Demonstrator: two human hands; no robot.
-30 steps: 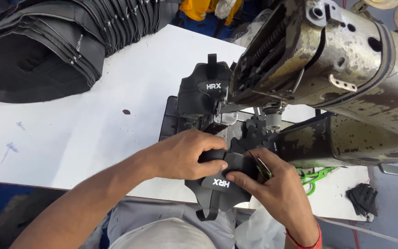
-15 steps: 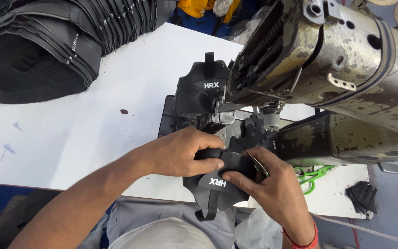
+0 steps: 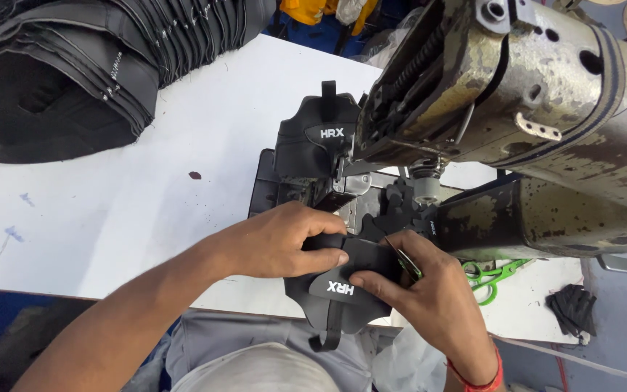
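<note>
Head view: a black padded shoe piece [image 3: 342, 287] with a white printed label and a hanging pull loop lies at the near table edge, at about 6 o'clock from the sewing machine's needle area. The left hand [image 3: 281, 243] presses down on its upper left part, fingers curled narrow over the fabric. The right hand [image 3: 429, 294] pinches its right edge with thumb and forefinger and also holds a small green-handled snipper [image 3: 409, 265]. At 12 o'clock from the piece, a second black shoe piece [image 3: 317, 141] with a similar white label sits against the worn metal sewing machine [image 3: 538, 94]. Green scissors [image 3: 491, 279] lie at 3 o'clock on the white table [image 3: 110, 210]. A stack of black shoe parts [image 3: 74, 72] rests at 10 o'clock.
</note>
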